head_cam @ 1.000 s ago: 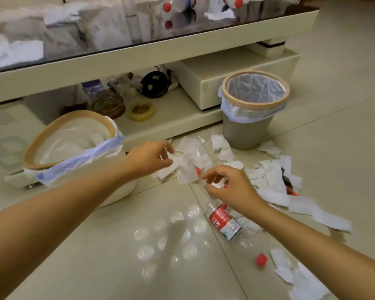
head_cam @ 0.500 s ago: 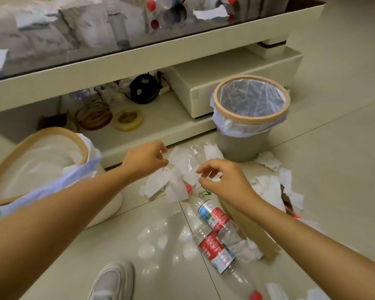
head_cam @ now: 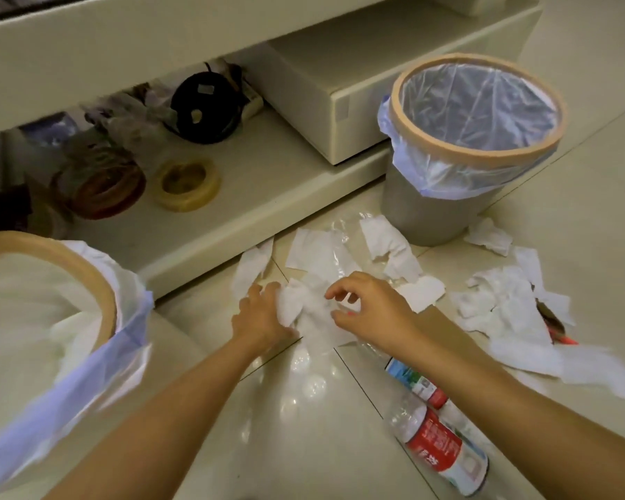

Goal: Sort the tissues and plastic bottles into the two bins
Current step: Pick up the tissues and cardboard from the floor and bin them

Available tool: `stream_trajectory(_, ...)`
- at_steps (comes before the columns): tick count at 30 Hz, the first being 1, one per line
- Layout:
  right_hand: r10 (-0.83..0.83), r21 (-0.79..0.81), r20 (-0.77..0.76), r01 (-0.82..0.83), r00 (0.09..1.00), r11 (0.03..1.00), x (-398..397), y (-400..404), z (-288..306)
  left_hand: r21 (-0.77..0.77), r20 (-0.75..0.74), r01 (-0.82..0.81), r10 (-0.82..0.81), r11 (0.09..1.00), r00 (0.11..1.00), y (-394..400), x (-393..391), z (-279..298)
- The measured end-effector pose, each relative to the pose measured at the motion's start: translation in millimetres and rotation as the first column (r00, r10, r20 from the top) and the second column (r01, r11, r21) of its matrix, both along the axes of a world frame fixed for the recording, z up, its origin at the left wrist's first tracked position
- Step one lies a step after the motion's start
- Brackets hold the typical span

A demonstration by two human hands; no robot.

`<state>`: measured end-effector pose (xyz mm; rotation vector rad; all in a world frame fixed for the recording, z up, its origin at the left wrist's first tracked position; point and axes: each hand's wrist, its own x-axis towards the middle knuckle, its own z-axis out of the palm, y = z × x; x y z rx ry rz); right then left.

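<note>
Fingers of the left hand (head_cam: 264,315) curl around a crumpled white tissue (head_cam: 296,304) and grip it at its left edge, low over the floor tiles (head_cam: 304,427). Just to the right, the right hand (head_cam: 368,308) hovers over the same wad with its fingers bent like a claw; thumb and forefinger are apart and I see nothing pinched between them. More tissues lie flat directly beyond both hands, and another heap (head_cam: 502,304) lies to the right of the right wrist. Two plastic bottles (head_cam: 437,431) lie on their sides under the right forearm, their long axes running from near the right hand toward the lower right, so the right hand is the nearer one for them. The bin with tissues inside (head_cam: 98,283) stands to the left, close beside the left forearm, and the grey bin (head_cam: 430,214) with an empty liner stands beyond and to the right of the hands. I judge that the gripped wad must travel left, a short way for the left hand, while the bottles belong to the farther grey bin.
</note>
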<state>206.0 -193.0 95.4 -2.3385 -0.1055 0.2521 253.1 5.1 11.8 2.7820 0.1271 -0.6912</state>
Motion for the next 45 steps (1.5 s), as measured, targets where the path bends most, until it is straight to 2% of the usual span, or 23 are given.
stream_trajectory(3,-0.036,-0.045,-0.003,0.036,0.999,0.998,7.1,5.1,-5.7,-0.05,0.071,0.008,-0.005,0.999,0.997,-1.8,-1.1,-14.8)
stream_trajectory(6,-0.06,-0.087,-0.038,0.057,0.997,0.995,14.0,9.2,-12.8,-0.139,0.263,0.05,-0.012,0.989,0.965,2.3,4.5,-20.8)
stream_trajectory(8,-0.067,-0.132,-0.057,0.059,0.996,0.99,18.3,12.0,-19.1,-0.226,0.372,-0.037,0.121,0.973,0.92,5.9,13.1,-19.5)
stream_trajectory(10,-0.085,-0.155,-0.05,0.076,0.995,0.985,22.5,15.8,-26.5,-0.333,0.405,-0.179,0.312,0.926,0.859,8.9,23.9,-16.8)
stream_trajectory(13,-0.083,-0.195,-0.025,0.076,0.996,0.978,30.6,25.1,-39.1,-0.436,0.414,-0.301,0.486,0.848,0.77,9.8,40.6,-14.8)
stream_trajectory(16,-0.014,-0.294,-0.058,-0.004,0.998,0.956,40.3,38.0,-54.9,-0.509,0.348,-0.374,0.583,0.775,0.735,6.5,54.6,-14.6)
stream_trajectory(21,0.133,-0.523,-0.156,-0.196,0.979,0.83,58.8,59.0,-73.8,-0.331,0.243,-0.401,0.487,0.854,0.839,13.9,62.6,-28.7)
stream_trajectory(24,0.172,-0.613,-0.168,-0.24,0.971,0.753,64.4,70.5,-85.6,-0.226,0.242,-0.368,0.418,0.902,0.876,21.6,53.7,-38.1)
stream_trajectory(28,0.235,-0.659,-0.147,-0.273,0.961,0.701,54.8,77.6,-96.2,-0.258,0.262,-0.3,0.366,0.918,0.893,33.3,50.9,-46.6)
stream_trajectory(29,0.249,-0.632,-0.145,-0.283,0.958,0.721,52.0,77.1,-96.0,-0.288,0.275,-0.271,0.351,0.918,0.895,34.1,51.0,-47.1)
stream_trajectory(31,0.22,-0.494,-0.123,-0.252,0.968,0.832,47.3,72.9,-92.6,-0.354,0.314,-0.234,0.35,0.906,0.883,29.9,50.0,-43.8)
stream_trajectory(33,0.121,-0.291,-0.078,-0.138,0.99,0.947,46.4,64.6,-87.4,-0.473,0.305,-0.26,0.433,0.842,0.848,21.7,48.8,-37.7)
stream_trajectory(35,-0.007,-0.149,-0.027,0.003,1.0,0.989,49.4,55.2,-80.0,-0.584,0.246,-0.296,0.513,0.755,0.822,12.1,48.6,-29.9)
stream_trajectory(37,-0.171,-0.022,0.004,0.171,0.985,0.985,53.9,45.0,-69.9,-0.621,0.263,-0.245,0.492,0.745,0.83,2.7,52.5,-23.1)
stream_trajectory(40,-0.387,0.105,-0.046,0.39,0.921,0.915,56.5,26.3,-61.1,-0.615,0.317,-0.153,0.42,0.774,0.85,-9.7,65.5,-20.6)
stream_trajectory(43,-0.502,0.224,-0.162,0.527,0.85,0.82,52.1,9.2,-55.8,-0.551,0.292,-0.148,0.356,0.821,0.888,-19.2,79.4,-27.9)
stream_trajectory(45,-0.518,0.254,-0.221,0.562,0.826,0.788,48.3,2.0,-49.2,-0.471,0.27,-0.171,0.325,0.866,0.906,-25.2,84.5,-34.1)
